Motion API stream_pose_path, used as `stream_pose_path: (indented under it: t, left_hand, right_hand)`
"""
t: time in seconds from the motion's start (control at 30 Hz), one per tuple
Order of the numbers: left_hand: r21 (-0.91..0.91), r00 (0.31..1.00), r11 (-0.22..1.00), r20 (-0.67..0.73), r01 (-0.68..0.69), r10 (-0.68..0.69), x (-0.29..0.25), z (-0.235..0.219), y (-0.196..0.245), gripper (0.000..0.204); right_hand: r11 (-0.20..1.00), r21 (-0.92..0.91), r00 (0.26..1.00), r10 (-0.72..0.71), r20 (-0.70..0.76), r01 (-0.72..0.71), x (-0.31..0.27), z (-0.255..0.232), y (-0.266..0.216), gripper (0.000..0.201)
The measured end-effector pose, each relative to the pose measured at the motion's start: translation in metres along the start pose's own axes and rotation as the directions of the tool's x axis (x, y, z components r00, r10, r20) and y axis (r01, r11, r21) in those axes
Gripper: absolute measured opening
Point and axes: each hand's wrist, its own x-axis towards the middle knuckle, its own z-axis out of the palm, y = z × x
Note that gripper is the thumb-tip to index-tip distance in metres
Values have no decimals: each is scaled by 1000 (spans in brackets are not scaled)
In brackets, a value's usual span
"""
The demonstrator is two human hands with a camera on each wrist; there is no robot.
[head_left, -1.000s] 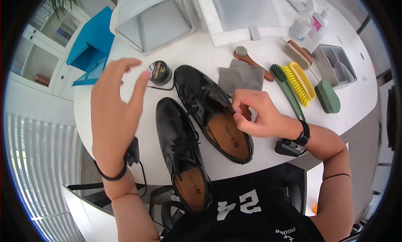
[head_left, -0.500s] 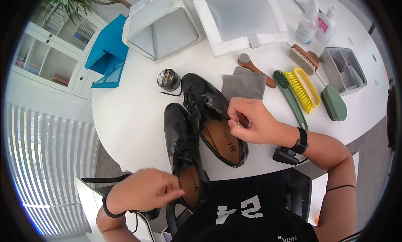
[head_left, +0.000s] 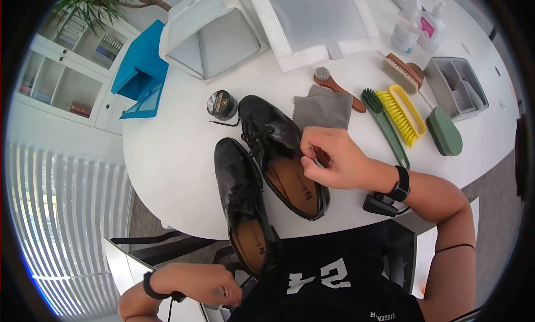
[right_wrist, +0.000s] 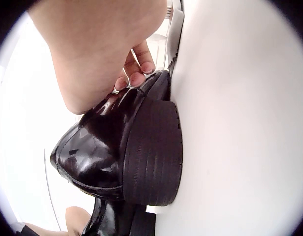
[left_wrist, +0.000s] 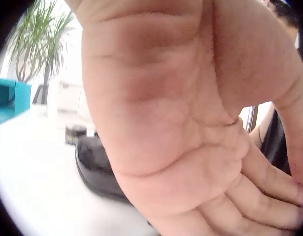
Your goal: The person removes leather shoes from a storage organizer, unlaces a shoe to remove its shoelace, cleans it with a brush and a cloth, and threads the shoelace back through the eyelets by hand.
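Note:
Two black laced shoes lie side by side, the right one [head_left: 278, 155] further onto the table and the left one [head_left: 239, 182] reaching past its front edge. My right hand [head_left: 337, 157] pinches the side rim of the right shoe's opening; in the right wrist view its fingertips [right_wrist: 136, 78] touch the upper above the heel [right_wrist: 151, 152]. My left hand [head_left: 198, 283] is low, off the table edge beside the left shoe's heel, holding nothing. The left wrist view shows its palm [left_wrist: 166, 123] with fingers loosely bent.
Round black tin [head_left: 222, 105] by the toes. Grey cloths [head_left: 321, 111], a wooden dauber [head_left: 340, 88], a green brush [head_left: 388, 129], a yellow brush [head_left: 401, 115] and a grey box [head_left: 457, 88] to the right. Blue holder [head_left: 139, 71] at left; white-framed bins [head_left: 214, 37] behind.
My left hand has come down from above the table's left side to below its front edge. My right hand keeps its pinch on the shoe rim.

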Motion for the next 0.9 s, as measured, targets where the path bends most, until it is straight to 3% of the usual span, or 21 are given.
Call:
stream_pose_path:
  t: [0.07, 0.13, 0.17, 0.23, 0.9]
  left_hand:
    - [20, 988, 998, 141, 61, -63, 28, 16, -41, 23]
    - [201, 985, 977, 140, 69, -99, 57, 47, -94, 23]
    - [201, 985, 977, 143, 68, -98, 73, 69, -135, 23]
    - [99, 914, 932, 184, 348, -361, 100, 102, -205, 22]
    - [-14, 965, 971, -113, 238, -238, 132, 146, -280, 23]
  right_hand:
    - [1000, -4, 1000, -2, 5, 2, 1, 0, 0, 22]
    - [1000, -3, 1000, 1, 12, -1, 1, 0, 0, 22]
    - [1000, -5, 1000, 2, 14, -2, 1, -1, 0, 22]
    - [1000, 3, 1000, -2, 9, 2, 2, 0, 0, 22]
    - [1000, 11, 1000, -8, 7, 8, 1, 0, 0, 21]
